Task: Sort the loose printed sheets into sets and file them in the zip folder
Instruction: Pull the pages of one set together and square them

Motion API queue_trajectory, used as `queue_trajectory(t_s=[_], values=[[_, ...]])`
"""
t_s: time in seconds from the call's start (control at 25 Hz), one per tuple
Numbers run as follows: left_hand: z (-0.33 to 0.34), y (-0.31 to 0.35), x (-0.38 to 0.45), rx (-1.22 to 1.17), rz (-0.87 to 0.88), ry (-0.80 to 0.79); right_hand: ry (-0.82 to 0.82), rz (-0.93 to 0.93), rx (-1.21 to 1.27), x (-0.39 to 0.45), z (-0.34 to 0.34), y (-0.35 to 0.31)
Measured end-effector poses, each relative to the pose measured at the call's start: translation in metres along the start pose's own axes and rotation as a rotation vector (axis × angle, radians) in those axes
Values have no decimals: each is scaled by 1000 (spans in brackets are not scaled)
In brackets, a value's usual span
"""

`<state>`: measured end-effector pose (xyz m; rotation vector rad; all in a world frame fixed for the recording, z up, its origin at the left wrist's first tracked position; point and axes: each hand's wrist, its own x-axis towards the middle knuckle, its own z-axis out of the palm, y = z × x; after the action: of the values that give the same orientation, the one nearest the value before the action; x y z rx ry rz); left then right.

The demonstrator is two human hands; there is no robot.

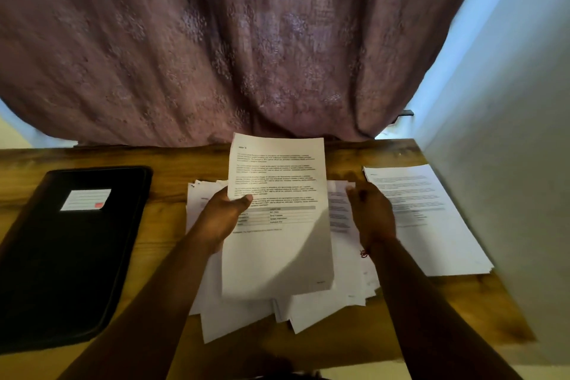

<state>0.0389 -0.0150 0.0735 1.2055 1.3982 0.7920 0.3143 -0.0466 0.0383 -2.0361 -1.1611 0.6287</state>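
A person works through a heap of printed paper at a wooden tabletop (172, 225), seen from the camera on their head. The left hand (220, 219) grips a single printed sheet (277, 219) by its left edge, thumb curled over the face of the page and fingers behind it, and holds it raised and tilted over the middle of the tabletop; the sheet carries blocks of text and a small table, too blurred to read. The right hand (371, 213) hovers just beside the sheet's right edge, palm turned inward and fingers loosely bent, holding nothing, with a red thread (364, 253) at the wrist. Under both hands lies a loose pile of sheets (308, 308), fanned out unevenly from the middle of the tabletop toward its near edge. A tidier set of sheets (425, 216) lies squared up near the right edge, touching the pale wall (509, 148) at its far side as far as can be seen. The black zip folder (71, 256) lies flat and closed by the left edge, well apart from the pile, with a white label (84, 199) showing a small red mark on its cover; nothing of its contents can be seen. A patterned mauve curtain (231, 40) hangs behind the far edge.
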Motion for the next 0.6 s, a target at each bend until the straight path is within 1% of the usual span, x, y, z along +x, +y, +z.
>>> queue_trajectory(t_s=[0.04, 0.08, 0.12, 0.16, 0.24, 0.36, 0.48, 0.52, 0.56, 0.6], values=[[2, -1, 0, -20, -4, 0, 53, -15, -269, 4, -3, 22], [4, -1, 0, -41, -7, -2, 31, 19, -443, 7, -5, 42], [7, -2, -1, -60, -9, -1, -18, 77, -526, 9, -4, 58], [10, -3, -3, -79, -5, 0, -54, 114, -554, 11, -1, 70], [16, -4, -6, -109, 5, -1, -61, 71, -591, 12, 6, 82], [20, -5, -9, -116, -3, 21, -44, -64, -583, 15, 11, 83], [23, -6, -12, -125, -15, 59, -39, -122, -560, 18, 12, 80], [23, -7, -14, -126, -21, 73, -3, -142, -491, 20, 13, 78], [23, -8, -15, -123, -26, 87, 28, -147, -371, 18, 9, 71], [22, -8, -17, -122, -31, 99, 54, -148, -201, 18, 7, 64]])
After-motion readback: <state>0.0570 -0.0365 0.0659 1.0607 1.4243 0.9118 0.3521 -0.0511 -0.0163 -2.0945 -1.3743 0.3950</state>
